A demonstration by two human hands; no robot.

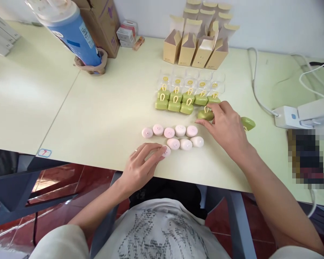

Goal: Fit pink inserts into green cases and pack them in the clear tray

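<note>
My left hand [142, 165] is closed at the front of the table, its fingertips on a small pale pink egg-shaped piece [166, 151] with a nub on top. Several similar pink and white pieces [169, 132] stand in two rows just beyond it. Farther right, my right hand [226, 124] has its thumb and fingers around a glossy green cap [205, 115] with a cream loop. Other green looped caps [174, 105] are lined up to its left in two rows. One more green cap [248, 123] lies tipped on its side, partly behind my right hand.
Transparent plastic cups [190, 82] sit behind the caps, with open cardboard boxes [187, 48] by the wall. A blue bottle [78, 41] and a brown carton [105, 27] stand at back left. At right are a power strip [286, 117], cables and a pixelated object [307, 156].
</note>
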